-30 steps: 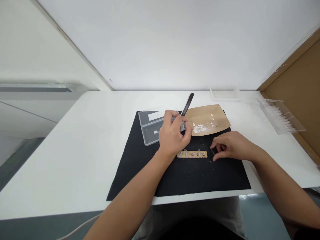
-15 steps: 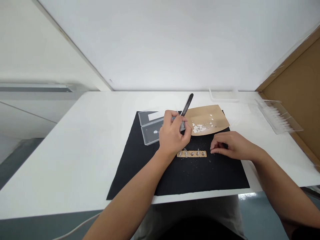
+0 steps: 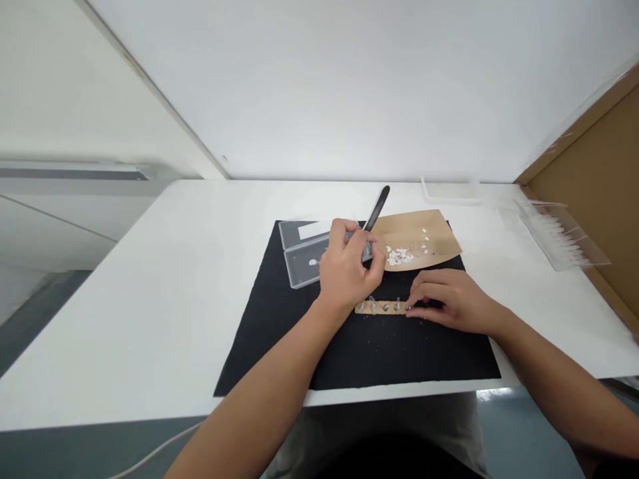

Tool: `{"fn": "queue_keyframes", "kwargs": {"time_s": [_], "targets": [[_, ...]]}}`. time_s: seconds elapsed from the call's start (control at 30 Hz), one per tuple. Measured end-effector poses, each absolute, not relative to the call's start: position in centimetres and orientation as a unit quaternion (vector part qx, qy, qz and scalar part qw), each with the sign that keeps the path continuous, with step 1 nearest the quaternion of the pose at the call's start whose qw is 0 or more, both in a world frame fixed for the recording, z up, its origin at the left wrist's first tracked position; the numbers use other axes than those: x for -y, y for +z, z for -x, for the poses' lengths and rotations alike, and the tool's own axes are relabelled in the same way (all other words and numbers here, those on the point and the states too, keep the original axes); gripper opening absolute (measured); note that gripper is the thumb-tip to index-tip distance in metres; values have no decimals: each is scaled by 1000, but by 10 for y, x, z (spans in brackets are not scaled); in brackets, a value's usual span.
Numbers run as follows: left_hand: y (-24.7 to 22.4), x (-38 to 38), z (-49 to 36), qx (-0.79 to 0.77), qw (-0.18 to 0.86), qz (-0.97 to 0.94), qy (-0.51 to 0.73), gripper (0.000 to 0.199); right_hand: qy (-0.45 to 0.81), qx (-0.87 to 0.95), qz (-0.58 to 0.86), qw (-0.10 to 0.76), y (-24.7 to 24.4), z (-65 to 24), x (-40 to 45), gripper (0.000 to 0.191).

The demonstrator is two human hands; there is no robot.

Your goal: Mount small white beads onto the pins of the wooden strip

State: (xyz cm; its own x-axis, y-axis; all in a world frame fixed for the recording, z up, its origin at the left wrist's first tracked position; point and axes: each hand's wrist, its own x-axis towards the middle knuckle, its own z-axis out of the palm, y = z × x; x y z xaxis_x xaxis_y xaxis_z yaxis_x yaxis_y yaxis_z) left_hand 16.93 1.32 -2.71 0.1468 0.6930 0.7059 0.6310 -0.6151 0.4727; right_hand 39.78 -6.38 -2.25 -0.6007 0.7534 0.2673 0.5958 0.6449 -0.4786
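My left hand is closed around a slim tool with a black handle, slanting up to the right; its lower end is hidden by my fingers. My right hand has thumb and fingertips pinched at the right end of a narrow tan strip. Small clear pieces stand along this strip, some with dark or shiny centres. Whether my right fingers also hold a small piece is too small to tell. Behind my left hand lies an open clear plastic case with a white flake in it.
A black mat lies on the white table. Brown paper holds a heap of white flakes. At the back right are a clear tray and a ridged clear plastic piece, near a cardboard panel.
My right hand has moved left, from beside the tan strip to its right end. My left hand keeps its place with the black-handled tool. The view has shifted slightly.
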Motion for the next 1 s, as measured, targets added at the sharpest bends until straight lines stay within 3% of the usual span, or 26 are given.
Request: {"fn": "queue_keyframes", "kwargs": {"time_s": [0.47,0.7,1.0], "targets": [[-27,-13,-169,-438,30,-755,487,11,46,912,356,196,-22,-394,69,13],[-28,-13,-169,-438,33,-755,488,12,-38,921,345,179,-18,-392,73,26],[-28,-13,-169,-441,37,-754,485,13,-91,923,332,172,-16,-390,76,26]]}}
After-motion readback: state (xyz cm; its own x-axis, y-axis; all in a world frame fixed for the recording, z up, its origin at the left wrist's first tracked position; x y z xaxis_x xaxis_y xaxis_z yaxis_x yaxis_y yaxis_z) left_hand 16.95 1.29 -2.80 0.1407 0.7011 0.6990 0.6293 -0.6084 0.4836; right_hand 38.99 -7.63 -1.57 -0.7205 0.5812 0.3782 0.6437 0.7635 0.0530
